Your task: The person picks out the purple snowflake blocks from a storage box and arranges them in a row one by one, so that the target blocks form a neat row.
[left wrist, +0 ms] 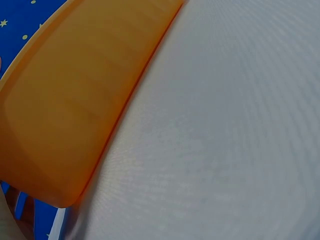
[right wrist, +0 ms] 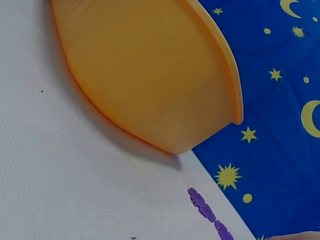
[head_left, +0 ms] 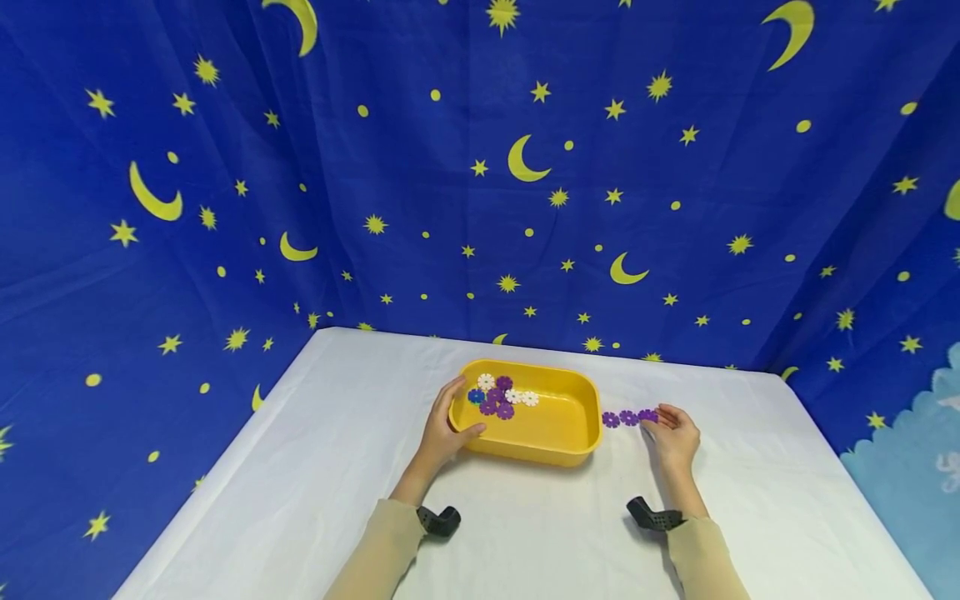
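A yellow tray [head_left: 558,421] is set on the white table [head_left: 540,533]; white, purple and blue flower-shaped pieces [head_left: 496,395] are contained at its left end. That end is gripped by the left hand [head_left: 442,427], the thumb spread along the near rim. Just right of the tray, a purple row [head_left: 628,418] is pinched at its right end by the right hand [head_left: 677,435].
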Available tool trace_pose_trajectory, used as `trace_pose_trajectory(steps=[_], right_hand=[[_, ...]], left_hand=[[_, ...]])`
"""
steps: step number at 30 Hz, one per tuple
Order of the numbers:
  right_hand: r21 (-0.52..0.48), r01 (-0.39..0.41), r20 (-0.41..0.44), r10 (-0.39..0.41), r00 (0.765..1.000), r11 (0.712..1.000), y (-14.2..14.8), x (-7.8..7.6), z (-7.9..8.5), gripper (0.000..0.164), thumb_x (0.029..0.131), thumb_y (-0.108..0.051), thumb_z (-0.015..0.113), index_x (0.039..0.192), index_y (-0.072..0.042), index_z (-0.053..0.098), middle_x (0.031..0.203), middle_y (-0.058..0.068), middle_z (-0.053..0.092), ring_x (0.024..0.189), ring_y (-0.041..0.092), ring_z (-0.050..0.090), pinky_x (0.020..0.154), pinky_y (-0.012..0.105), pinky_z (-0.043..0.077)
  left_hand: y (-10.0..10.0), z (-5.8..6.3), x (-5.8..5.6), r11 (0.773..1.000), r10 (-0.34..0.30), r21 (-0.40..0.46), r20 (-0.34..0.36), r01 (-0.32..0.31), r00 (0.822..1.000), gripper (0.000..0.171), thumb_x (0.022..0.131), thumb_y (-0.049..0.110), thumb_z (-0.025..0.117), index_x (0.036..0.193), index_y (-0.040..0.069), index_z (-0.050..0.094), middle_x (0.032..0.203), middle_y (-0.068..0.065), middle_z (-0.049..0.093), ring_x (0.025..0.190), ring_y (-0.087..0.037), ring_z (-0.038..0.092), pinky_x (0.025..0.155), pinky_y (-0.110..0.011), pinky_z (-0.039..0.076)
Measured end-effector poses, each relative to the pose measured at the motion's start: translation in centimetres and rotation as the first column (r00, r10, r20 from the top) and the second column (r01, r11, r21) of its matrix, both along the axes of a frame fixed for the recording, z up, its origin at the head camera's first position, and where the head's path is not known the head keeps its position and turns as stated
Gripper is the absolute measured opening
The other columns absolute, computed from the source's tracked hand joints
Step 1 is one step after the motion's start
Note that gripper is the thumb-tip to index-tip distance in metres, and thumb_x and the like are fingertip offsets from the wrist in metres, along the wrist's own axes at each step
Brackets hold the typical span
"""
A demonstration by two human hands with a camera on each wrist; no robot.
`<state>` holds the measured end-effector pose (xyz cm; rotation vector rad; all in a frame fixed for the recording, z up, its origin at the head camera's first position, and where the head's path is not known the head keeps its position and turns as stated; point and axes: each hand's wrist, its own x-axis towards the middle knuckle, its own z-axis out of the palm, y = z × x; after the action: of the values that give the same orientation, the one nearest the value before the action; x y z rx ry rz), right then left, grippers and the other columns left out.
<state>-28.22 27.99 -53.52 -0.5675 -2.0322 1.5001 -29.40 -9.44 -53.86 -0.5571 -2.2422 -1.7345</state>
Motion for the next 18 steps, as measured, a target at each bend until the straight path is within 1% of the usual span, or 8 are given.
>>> trace_pose_trajectory(steps=[3, 5, 7, 10, 12, 14, 16, 18], right_hand=[[0.028, 0.001, 0.019, -0.001, 1.000, 1.000, -0.1, 0.0, 0.1, 0.041, 0.072, 0.010, 0.071, 0.112, 0.010, 0.061, 0.107, 0.029, 0.064, 0.068, -0.008, 0.050, 0.060, -0.002, 0.041], [0.042, 0.001, 0.024, -0.002, 1.000, 0.999, -0.2, -0.1, 0.2, 0.041, 0.072, 0.009, 0.070, 0.112, 0.010, 0.061, 0.109, 0.031, 0.063, 0.068, -0.008, 0.049, 0.059, -0.002, 0.040], [0.043, 0.004, 0.022, -0.005, 1.000, 0.999, -0.2, -0.1, 0.3, 0.041, 0.072, 0.009, 0.070, 0.111, 0.011, 0.061, 0.110, 0.032, 0.063, 0.068, -0.009, 0.049, 0.060, -0.002, 0.039], [0.046, 0.008, 0.022, -0.009, 1.000, 0.999, -0.2, -0.1, 0.2, 0.040, 0.072, 0.009, 0.071, 0.111, 0.010, 0.062, 0.110, 0.031, 0.063, 0.068, -0.009, 0.049, 0.060, -0.003, 0.039], [0.043, 0.012, 0.018, -0.013, 1.000, 0.999, -0.2, -0.1, 0.1, 0.041, 0.072, 0.009, 0.071, 0.111, 0.010, 0.062, 0.110, 0.030, 0.063, 0.069, -0.009, 0.049, 0.061, -0.003, 0.039], [0.040, 0.023, 0.014, -0.024, 1.000, 0.999, -0.1, -0.1, 0.0, 0.041, 0.071, 0.009, 0.070, 0.111, 0.009, 0.062, 0.108, 0.029, 0.064, 0.068, -0.010, 0.049, 0.061, -0.003, 0.039], [0.032, 0.034, 0.018, -0.035, 0.999, 0.999, 0.0, 0.0, -0.1, 0.041, 0.072, 0.009, 0.070, 0.111, 0.009, 0.062, 0.104, 0.025, 0.064, 0.068, -0.010, 0.049, 0.061, -0.003, 0.040], [0.019, 0.046, 0.016, -0.046, 0.999, 0.999, 0.1, 0.1, -0.1, 0.040, 0.071, 0.009, 0.069, 0.111, 0.010, 0.062, 0.100, 0.021, 0.065, 0.067, -0.011, 0.049, 0.061, -0.003, 0.040]], left_hand=[[0.0, 0.1, -0.1, 1.000, -0.001, 0.003, 0.018, 0.000, 1.000, 0.082, 0.075, 0.012, 0.078, 0.146, 0.009, 0.036, 0.153, -0.010, 0.035, 0.143, -0.034, 0.029, 0.119, -0.056, 0.020], [-0.1, 0.4, -0.1, 1.000, -0.007, -0.004, 0.045, 0.007, 0.999, 0.083, 0.075, 0.011, 0.077, 0.146, 0.006, 0.034, 0.154, -0.013, 0.033, 0.144, -0.036, 0.027, 0.119, -0.056, 0.019], [-0.1, 1.3, 0.4, 1.000, -0.014, -0.007, 0.057, 0.015, 0.998, 0.083, 0.076, 0.012, 0.077, 0.146, 0.002, 0.033, 0.153, -0.017, 0.032, 0.143, -0.037, 0.026, 0.119, -0.056, 0.018], [-0.2, 1.4, 0.4, 1.000, -0.022, -0.011, 0.070, 0.023, 0.997, 0.084, 0.076, 0.013, 0.077, 0.146, -0.001, 0.032, 0.153, -0.019, 0.031, 0.144, -0.038, 0.025, 0.119, -0.056, 0.018], [-0.1, 1.2, 0.4, 1.000, -0.017, -0.002, 0.051, 0.017, 0.999, 0.084, 0.076, 0.013, 0.078, 0.146, 0.002, 0.033, 0.153, -0.016, 0.032, 0.144, -0.036, 0.027, 0.119, -0.055, 0.019], [-0.1, 0.2, -0.1, 1.000, -0.012, 0.006, 0.043, 0.012, 0.999, 0.083, 0.075, 0.011, 0.077, 0.146, 0.007, 0.034, 0.154, -0.012, 0.033, 0.144, -0.034, 0.027, 0.120, -0.054, 0.019], [0.0, 0.1, -0.1, 1.000, -0.007, 0.014, 0.029, 0.007, 1.000, 0.082, 0.076, 0.010, 0.077, 0.146, 0.010, 0.035, 0.153, -0.009, 0.034, 0.143, -0.033, 0.029, 0.120, -0.054, 0.019], [0.1, 0.0, -0.1, 1.000, -0.004, 0.017, 0.024, 0.004, 1.000, 0.081, 0.076, 0.011, 0.077, 0.146, 0.010, 0.036, 0.153, -0.008, 0.035, 0.143, -0.033, 0.029, 0.119, -0.054, 0.020]])
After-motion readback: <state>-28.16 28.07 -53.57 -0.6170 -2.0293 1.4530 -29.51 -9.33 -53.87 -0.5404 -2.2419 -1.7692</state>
